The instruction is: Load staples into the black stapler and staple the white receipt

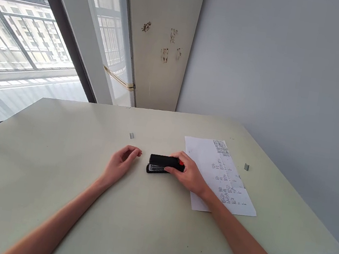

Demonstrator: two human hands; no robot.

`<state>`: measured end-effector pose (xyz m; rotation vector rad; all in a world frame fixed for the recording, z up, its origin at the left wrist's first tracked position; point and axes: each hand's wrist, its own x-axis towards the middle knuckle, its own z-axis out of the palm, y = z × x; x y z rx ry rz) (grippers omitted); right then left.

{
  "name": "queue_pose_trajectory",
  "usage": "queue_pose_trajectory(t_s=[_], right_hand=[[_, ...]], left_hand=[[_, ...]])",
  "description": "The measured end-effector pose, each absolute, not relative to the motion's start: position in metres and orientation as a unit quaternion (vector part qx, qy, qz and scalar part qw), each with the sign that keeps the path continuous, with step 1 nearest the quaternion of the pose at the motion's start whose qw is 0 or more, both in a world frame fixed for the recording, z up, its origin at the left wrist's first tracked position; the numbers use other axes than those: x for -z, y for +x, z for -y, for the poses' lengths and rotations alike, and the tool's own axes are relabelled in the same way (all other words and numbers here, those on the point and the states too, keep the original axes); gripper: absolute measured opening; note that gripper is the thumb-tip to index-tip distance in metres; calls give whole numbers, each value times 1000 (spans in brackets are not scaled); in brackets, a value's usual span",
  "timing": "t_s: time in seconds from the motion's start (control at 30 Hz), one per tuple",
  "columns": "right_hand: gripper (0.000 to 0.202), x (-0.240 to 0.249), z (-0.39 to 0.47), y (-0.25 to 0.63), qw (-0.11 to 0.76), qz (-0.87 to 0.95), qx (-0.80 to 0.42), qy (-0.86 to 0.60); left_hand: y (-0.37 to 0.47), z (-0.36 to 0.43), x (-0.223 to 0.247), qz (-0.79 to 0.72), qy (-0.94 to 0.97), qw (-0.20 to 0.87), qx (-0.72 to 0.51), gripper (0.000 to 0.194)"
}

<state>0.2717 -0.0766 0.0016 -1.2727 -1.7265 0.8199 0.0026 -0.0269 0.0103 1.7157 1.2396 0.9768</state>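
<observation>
Grip, R hand [190, 176]: closed on R end of blk stapler [163, 161], which lies at mid-counter [138, 221], long axis approx. crosswise, free end twd nearby L hand [121, 163], half-curled, nothing seen in it.

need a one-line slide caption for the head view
Right hand grips a black stapler left of a printed sheet, with the left hand curled nearby at a pale table.
</observation>
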Motion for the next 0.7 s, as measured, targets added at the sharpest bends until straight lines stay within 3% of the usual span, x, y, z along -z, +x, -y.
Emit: queue_pose_trajectory(t_s=[0.33, 0.53, 0.7], right_hand=[[36, 6, 74, 261, 386, 675, -361, -515], [37, 7, 78, 265, 479, 582, -393, -527], [37, 13, 79, 265, 474, 570, -360, -566]], left_hand=[[-2, 27, -10, -483, 645, 436, -400, 50], [-2, 25, -8, -495, 633, 439, -402, 50], [-3, 24, -5, -500, 617, 442, -417, 47]])
